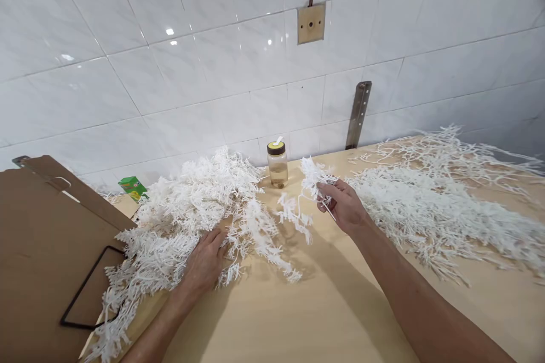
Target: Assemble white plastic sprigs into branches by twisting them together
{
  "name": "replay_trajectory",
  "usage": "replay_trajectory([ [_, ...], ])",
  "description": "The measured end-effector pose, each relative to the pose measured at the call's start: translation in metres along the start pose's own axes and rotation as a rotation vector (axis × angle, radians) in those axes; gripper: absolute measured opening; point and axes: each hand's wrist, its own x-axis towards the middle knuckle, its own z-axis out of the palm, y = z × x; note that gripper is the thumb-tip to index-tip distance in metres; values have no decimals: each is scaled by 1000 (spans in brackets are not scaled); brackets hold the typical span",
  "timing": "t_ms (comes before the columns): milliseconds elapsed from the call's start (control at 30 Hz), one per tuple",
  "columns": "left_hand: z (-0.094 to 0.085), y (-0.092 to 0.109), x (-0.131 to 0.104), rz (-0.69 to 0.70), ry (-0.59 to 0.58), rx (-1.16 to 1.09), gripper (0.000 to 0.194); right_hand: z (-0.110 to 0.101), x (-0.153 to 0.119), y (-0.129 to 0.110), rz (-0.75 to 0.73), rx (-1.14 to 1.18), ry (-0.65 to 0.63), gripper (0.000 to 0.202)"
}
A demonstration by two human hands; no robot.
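Across the top at 12 o'clock it's all glossy tile wall [238, 68], with a pale wood-look table [306, 317] filling the 6. Way out at 8 there's a big sheet of brown cardboard [38, 266]. Next biggest: two heaps of white frilly strands on the table, a fluffy left heap [204, 187] closer in at 8 and a flatter right heap [430, 198] at 3. Then the hands. The left hand [206, 258], between 7 and 8, lies against the near edge of its heap, fingertips kinda buried, so can't tell if it's gripping anything. The right hand [346, 207] is up off the table at 4, thumb and fingers pinched together. Metal strip [359, 114] leaning on the wall at 2. What the right hand's pinching is a small tuft [313, 173], between 3 and 4. Dead centre is a yellow-topped jar [279, 170], part full of yellowish liquid. Socket plate [311, 24] just before 1, and littlest, a green box [133, 188] near 9.
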Motion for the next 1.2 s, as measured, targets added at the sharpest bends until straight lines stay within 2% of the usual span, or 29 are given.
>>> replay_trajectory([
  [100,-10,5,5,-48,-65,8,34,2,-3,-6,64,97,-43,32],
  [167,-23,19,8,-79,-92,-25,35,5,-5,-6,103,78,-112,33],
  [300,-51,68,11,-83,112,-240,35,7,-10,-5,120,-3,-239,33],
  [367,-58,97,14,-100,52,-487,40,7,-12,-5,118,-44,-307,32],
  [433,-57,121,20,-126,-23,-731,48,9,-16,-8,108,-81,-413,31],
  [500,-50,140,29,-103,-64,-879,57,12,-19,-11,106,-98,-531,31],
  [567,-38,153,39,-54,-135,-1015,51,15,-21,-13,118,-95,-597,35],
  [633,-27,163,47,-79,-139,-1129,43,15,-20,-13,128,-86,-580,39],
  [733,-17,170,50,-194,-148,-1233,32,12,-14,-10,119,-67,-428,39],
  [833,-11,169,48,-180,-92,-1145,38,6,-7,-7,116,-89,-267,36],
  [933,-7,163,42,-36,-3,-793,33,3,-4,-8,86,-120,-162,46],
  [1067,-3,153,34,111,-143,-276,16,6,-6,-14,69,-108,-115,47],
  [1133,-3,142,31,160,-194,-146,21,7,-7,-19,74,-70,-90,45],
  [1200,-2,124,32,192,-172,-102,31,7,-8,-24,72,-35,-99,42],
])
